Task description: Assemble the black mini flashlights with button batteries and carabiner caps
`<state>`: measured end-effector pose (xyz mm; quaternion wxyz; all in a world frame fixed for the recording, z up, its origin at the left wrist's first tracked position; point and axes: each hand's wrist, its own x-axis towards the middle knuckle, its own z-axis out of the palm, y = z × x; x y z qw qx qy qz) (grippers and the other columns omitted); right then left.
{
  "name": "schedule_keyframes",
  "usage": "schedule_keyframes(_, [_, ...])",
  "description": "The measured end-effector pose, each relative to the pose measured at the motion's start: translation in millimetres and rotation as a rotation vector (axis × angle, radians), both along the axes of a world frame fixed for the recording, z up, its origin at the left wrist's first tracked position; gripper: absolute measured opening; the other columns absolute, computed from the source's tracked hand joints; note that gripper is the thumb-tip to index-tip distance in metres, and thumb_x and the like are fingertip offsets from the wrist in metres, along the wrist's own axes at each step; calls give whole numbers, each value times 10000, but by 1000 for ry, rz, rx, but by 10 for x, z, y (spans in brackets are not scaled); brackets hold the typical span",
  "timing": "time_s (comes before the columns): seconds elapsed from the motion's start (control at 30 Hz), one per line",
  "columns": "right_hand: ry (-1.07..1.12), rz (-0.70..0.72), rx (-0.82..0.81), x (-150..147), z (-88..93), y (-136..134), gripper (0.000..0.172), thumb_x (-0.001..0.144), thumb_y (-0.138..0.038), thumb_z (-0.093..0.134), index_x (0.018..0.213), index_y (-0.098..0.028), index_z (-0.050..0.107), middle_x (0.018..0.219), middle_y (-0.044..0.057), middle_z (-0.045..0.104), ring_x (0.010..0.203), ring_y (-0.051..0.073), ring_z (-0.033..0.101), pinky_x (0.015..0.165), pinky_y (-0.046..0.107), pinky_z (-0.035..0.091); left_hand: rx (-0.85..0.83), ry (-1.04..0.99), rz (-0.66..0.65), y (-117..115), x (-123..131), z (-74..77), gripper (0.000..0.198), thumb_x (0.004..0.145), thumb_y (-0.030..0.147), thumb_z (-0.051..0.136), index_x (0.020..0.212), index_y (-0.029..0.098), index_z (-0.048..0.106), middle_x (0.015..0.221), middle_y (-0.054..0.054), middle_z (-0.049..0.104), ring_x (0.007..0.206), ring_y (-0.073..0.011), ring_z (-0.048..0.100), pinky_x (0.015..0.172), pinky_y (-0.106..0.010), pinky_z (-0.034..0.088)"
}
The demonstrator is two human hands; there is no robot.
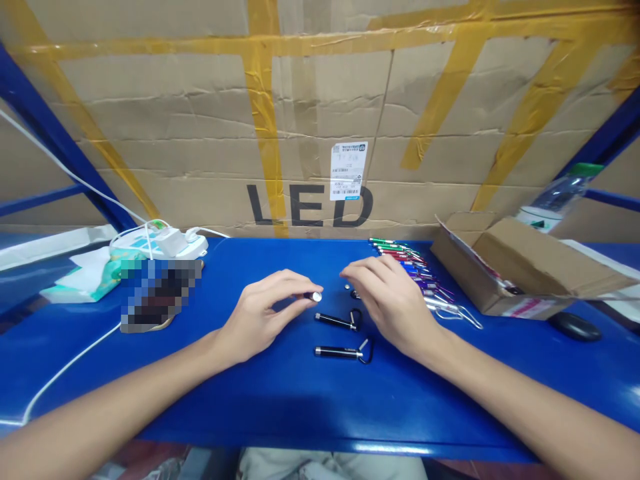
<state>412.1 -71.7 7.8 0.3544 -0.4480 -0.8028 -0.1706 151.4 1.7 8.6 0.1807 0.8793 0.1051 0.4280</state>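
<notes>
Between thumb and fingertips, my left hand pinches a small cylinder with a round silvery end. To its right, my right hand is held over the table with its fingers bent together; whether anything is between the fingertips is hidden. A tiny silver round piece lies between the hands. Nearer to me lie two black penlights with carabiner clips, an upper one and a lower one. Another dark clip is partly covered by my right hand.
Colored penlights lie in a row behind my right hand. An open cardboard box, a black mouse and a bottle are at right. A phone, tissue pack and power strip are at left.
</notes>
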Motion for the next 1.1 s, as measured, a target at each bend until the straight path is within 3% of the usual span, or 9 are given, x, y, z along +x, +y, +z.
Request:
schedule_keyframes(0.1, [-153,-199,-111,205,-87,149,293,1106,-120,498,1239,-153,756,1189,149,770,1021,318,595,881,461,507,-19,11,13,38,-7,-19,205,1046,167,718,1240,204,772,1168,-93,811,1077,-205,752,958,-339,603])
schedule_keyframes(0.17, [-221,-255,-235,285,-141,214,306,1114,-166,504,1206,-154,796,1137,155,770,978,316,583,851,454,490,-33,13,26,59,-8,-27,200,1048,176,719,1238,204,774,1165,-93,810,1050,-200,745,917,-324,599])
schedule_keyframes(0.33, [-251,-157,-420,221,-180,216,344,1134,-217,499,1338,-198,776,1171,136,756,981,290,570,864,422,450,-64,34,43,83,-6,-29,206,1052,180,710,1245,204,780,1164,-90,805,1022,-191,727,871,-299,578])
schedule_keyframes(0.47, [-253,-159,-444,131,-154,175,335,1110,-136,495,1246,-212,792,1121,122,742,983,281,555,813,410,403,-60,41,42,87,0,-31,197,1053,198,713,1237,204,783,1157,-87,808,1001,-189,727,881,-306,579])
schedule_keyframes(0.6, [-202,-142,-436,147,-146,178,253,1119,-190,523,1076,-188,773,1003,106,724,916,262,550,794,393,404,-52,47,41,89,-2,-33,194,1060,220,709,1238,195,782,1149,-92,808,988,-189,726,892,-319,584])
schedule_keyframes(0.77, [-130,-38,-447,181,-151,192,236,1119,-207,549,1218,-202,763,1081,103,730,957,247,601,825,370,438,-56,68,43,94,-7,-34,197,1057,215,714,1241,189,779,1155,-99,804,987,-191,722,868,-316,584])
schedule_keyframes(0.93, [-157,-15,-471,176,-143,207,185,1091,-163,588,1059,-197,767,1002,75,722,942,235,613,838,365,417,-53,74,47,93,-5,-36,188,1066,231,700,1230,189,782,1139,-102,811,984,-198,737,871,-320,594])
schedule_keyframes(1.1, [51,-3,-399,121,-100,172,92,1073,-189,650,999,-208,702,980,48,712,908,219,606,825,340,449,-38,89,41,101,-12,-42,181,1061,226,709,1222,181,779,1144,-101,809,979,-192,735,877,-313,590])
